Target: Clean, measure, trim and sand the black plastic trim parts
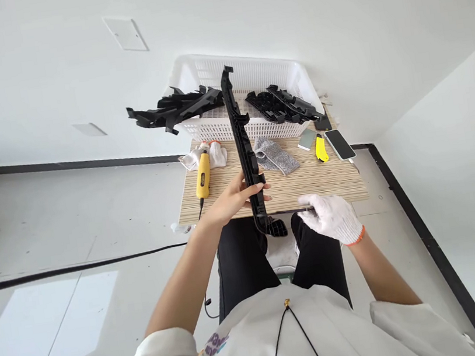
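My bare left hand [235, 197] is closed around the lower part of a long black plastic strip [240, 136] with clips and tabs along it. The strip stands nearly upright in view, its lower end hanging past the table's front edge. My right hand [329, 218], in a white knitted glove with an orange cuff, is closed on a thin dark rod-like tool [297, 211] that points left toward the strip's lower end. Its exact kind cannot be made out. Behind the strip lies a grey knitted sleeve [276, 155].
A white plastic basket [213, 129] at the back holds two piles of black plastic strips [183, 108]. On the wooden table [309, 185] lie a yellow corded power tool [203, 174], a white glove [217, 154], a yellow utility knife [320, 148], a grey-green pad [306, 139] and a phone [340, 144].
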Motion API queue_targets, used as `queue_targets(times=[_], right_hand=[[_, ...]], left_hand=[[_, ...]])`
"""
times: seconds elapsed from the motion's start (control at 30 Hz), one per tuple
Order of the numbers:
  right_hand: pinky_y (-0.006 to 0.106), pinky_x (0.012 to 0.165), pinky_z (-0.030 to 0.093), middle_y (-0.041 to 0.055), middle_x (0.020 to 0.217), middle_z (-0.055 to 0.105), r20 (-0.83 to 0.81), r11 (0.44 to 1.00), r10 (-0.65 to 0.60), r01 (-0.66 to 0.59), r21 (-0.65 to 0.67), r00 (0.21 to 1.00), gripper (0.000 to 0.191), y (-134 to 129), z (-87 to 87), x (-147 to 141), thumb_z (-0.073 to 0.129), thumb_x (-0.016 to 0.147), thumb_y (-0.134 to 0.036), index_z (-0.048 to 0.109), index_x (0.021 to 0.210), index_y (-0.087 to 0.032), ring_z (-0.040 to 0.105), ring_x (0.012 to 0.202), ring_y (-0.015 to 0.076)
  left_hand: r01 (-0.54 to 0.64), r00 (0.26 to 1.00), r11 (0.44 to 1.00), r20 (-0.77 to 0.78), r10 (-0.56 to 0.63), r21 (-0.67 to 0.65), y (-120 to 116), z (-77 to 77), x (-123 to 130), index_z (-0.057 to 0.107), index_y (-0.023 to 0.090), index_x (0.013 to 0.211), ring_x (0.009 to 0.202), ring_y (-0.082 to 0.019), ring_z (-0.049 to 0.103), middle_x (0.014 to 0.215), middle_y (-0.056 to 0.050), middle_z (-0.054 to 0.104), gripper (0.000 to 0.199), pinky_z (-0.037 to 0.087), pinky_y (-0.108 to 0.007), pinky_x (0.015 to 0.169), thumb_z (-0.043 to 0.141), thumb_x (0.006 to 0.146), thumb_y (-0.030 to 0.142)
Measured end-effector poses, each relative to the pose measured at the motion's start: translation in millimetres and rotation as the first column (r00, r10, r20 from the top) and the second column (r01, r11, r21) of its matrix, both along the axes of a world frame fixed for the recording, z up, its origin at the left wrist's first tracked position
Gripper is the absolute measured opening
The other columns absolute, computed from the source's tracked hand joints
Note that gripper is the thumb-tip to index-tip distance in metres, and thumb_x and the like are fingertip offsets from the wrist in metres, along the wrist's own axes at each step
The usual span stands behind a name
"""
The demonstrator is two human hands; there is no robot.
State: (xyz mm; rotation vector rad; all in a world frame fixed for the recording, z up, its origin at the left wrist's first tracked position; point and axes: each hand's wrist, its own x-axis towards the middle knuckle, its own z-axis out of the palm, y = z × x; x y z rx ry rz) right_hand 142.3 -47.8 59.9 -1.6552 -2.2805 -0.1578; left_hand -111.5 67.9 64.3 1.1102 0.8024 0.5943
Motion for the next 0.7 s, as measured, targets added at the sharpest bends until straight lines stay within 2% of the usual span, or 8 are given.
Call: queue_targets(times=[0.07,0.1,0.23,0.3,0.4,0.47,0.57,0.7], right_hand=[[0.028,0.059,0.036,0.0026,0.083,0.077,-0.050,0.978,-0.195,0.190,-0.086,0.980,0.032,-3.5,-12.1,10.6,0.053,0.096,-0.044,0.066,0.111,-0.019,0.070,0.067,0.0176],[0.028,0.059,0.036,0.0035,0.084,0.077,-0.055,0.941,-0.315,0.305,-0.144,0.947,0.034,-2.0,-16.9,16.0,0.052,0.096,-0.046,0.066,0.114,-0.020,0.070,0.068,0.0192],[0.031,0.063,0.040,0.0082,0.087,0.076,0.010,0.690,-0.671,0.630,-0.357,0.741,0.047,19.3,-27.6,33.5,0.044,0.097,-0.053,0.055,0.133,-0.024,0.072,0.076,0.0281],[0.036,0.070,0.045,0.0102,0.098,0.076,0.001,0.625,-0.732,0.672,-0.398,0.682,0.050,32.2,-30.2,38.5,0.040,0.098,-0.052,0.048,0.141,-0.027,0.072,0.085,0.0321],[0.043,0.080,0.049,0.0103,0.129,0.067,-0.078,0.666,-0.713,0.638,-0.388,0.697,0.048,47.0,-33.6,42.5,0.038,0.100,-0.041,0.043,0.146,-0.028,0.070,0.100,0.0331],[0.042,0.084,0.049,0.0107,0.138,0.061,-0.105,0.707,-0.675,0.600,-0.375,0.730,0.048,54.5,-36.4,44.4,0.038,0.100,-0.037,0.043,0.147,-0.026,0.068,0.104,0.0313],[0.037,0.078,0.049,0.0114,0.134,0.061,-0.080,0.733,-0.644,0.583,-0.351,0.761,0.047,66.4,-44.3,47.9,0.038,0.102,-0.037,0.045,0.147,-0.027,0.068,0.096,0.0269],[0.032,0.069,0.044,0.0082,0.126,0.063,-0.004,0.797,-0.581,0.569,-0.202,0.814,0.043,84.7,-65.5,50.8,0.042,0.102,-0.036,0.053,0.143,-0.033,0.066,0.086,0.0212]], left_hand=[[0.010,1.000,1.000,-0.011,-0.010,0.018,-4.1,-2.0,-1.3,0.051,0.026,0.132,0.089,-0.024,0.074,0.115,-0.009,0.070,0.053,0.063,-0.033,0.070,0.072,0.086,0.042],[0.003,1.000,1.000,-0.004,-0.003,0.029,-6.6,-4.4,-2.0,0.051,0.024,0.133,0.086,-0.022,0.074,0.112,-0.009,0.070,0.053,0.063,-0.033,0.070,0.071,0.087,0.043],[-0.117,0.987,0.993,0.115,0.112,0.035,-18.1,-26.3,-2.1,0.048,0.022,0.140,0.074,-0.016,0.070,0.100,-0.006,0.070,0.057,0.059,-0.028,0.066,0.064,0.091,0.047],[-0.193,0.963,0.981,0.196,0.187,0.015,-22.3,-41.3,0.4,0.046,0.021,0.143,0.067,-0.013,0.066,0.091,-0.004,0.069,0.061,0.056,-0.026,0.061,0.063,0.092,0.049],[-0.293,0.923,0.956,0.263,0.281,0.008,-22.4,-57.4,4.7,0.045,0.021,0.145,0.059,-0.011,0.061,0.080,0.000,0.064,0.064,0.053,-0.024,0.054,0.062,0.091,0.052],[-0.334,0.914,0.942,0.256,0.316,0.031,-17.6,-61.3,6.3,0.045,0.021,0.144,0.056,-0.011,0.060,0.078,0.001,0.063,0.064,0.051,-0.023,0.050,0.061,0.092,0.054],[-0.355,0.923,0.930,0.193,0.332,0.096,-5.1,-62.3,7.3,0.047,0.020,0.142,0.056,-0.011,0.060,0.079,0.000,0.064,0.061,0.051,-0.024,0.050,0.059,0.093,0.054],[-0.366,0.929,0.917,0.120,0.350,0.160,12.5,-71.3,12.3,0.050,0.017,0.138,0.055,-0.011,0.059,0.077,0.000,0.063,0.059,0.051,-0.025,0.052,0.059,0.093,0.054]])
